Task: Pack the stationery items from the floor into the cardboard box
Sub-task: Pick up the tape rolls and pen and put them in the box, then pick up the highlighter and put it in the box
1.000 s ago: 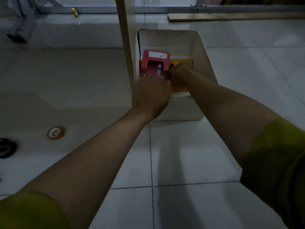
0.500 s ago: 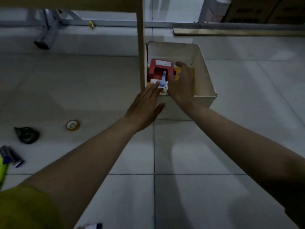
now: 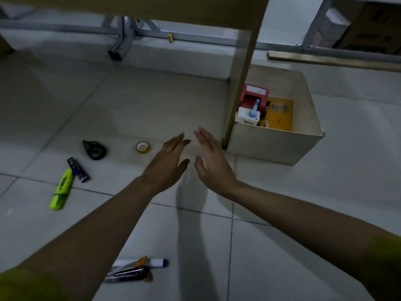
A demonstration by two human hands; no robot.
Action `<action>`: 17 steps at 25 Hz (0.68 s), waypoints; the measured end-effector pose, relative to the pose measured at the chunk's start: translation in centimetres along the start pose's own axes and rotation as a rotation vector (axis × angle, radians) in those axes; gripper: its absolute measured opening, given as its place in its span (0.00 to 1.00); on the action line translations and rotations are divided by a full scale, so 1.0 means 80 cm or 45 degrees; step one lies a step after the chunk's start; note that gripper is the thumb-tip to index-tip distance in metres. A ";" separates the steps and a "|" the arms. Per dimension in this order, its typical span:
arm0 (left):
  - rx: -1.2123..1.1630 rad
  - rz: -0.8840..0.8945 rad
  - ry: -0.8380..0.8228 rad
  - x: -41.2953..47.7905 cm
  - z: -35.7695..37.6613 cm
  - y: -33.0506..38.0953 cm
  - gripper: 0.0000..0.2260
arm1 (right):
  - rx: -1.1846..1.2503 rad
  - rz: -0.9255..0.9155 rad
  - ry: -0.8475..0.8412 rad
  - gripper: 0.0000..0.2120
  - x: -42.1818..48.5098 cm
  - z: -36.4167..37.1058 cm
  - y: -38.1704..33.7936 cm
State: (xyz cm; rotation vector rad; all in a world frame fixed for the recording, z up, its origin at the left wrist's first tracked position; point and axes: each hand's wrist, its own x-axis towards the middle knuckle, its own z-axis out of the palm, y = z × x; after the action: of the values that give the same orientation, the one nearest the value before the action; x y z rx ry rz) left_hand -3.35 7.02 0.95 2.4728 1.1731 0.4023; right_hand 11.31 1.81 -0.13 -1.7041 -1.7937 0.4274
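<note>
Flat left hand (image 3: 167, 165), right hand (image 3: 213, 165) over tile (image 3: 152, 101) beside cardboard box (image 3: 271, 146)

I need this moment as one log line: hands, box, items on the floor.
left hand: open, empty | right hand: open, empty | cardboard box: red device, yellow booklet inside | floor: tape roll, green highlighter, marker unpacked

Lime-green highlighter (image 3: 61, 190), red dispenser (image 3: 253, 97)
</note>
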 end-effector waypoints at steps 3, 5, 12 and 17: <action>-0.046 -0.170 -0.002 -0.038 0.003 -0.029 0.24 | 0.031 0.012 -0.118 0.29 -0.007 0.035 -0.018; -0.082 -0.332 0.023 -0.065 0.004 -0.047 0.25 | 0.063 0.010 -0.208 0.29 -0.012 0.056 -0.033; -0.060 -0.697 0.128 -0.128 -0.015 -0.112 0.28 | 0.064 -0.063 -0.497 0.29 0.003 0.122 -0.092; -0.042 -0.938 0.287 -0.160 -0.042 -0.174 0.28 | 0.067 -0.101 -0.878 0.36 0.033 0.177 -0.130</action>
State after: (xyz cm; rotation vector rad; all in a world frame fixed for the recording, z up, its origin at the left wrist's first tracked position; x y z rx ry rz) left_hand -21.99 5.79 -3.53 1.8111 2.0203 0.4737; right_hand -5.64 5.71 -3.83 -1.5435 -2.2788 1.1199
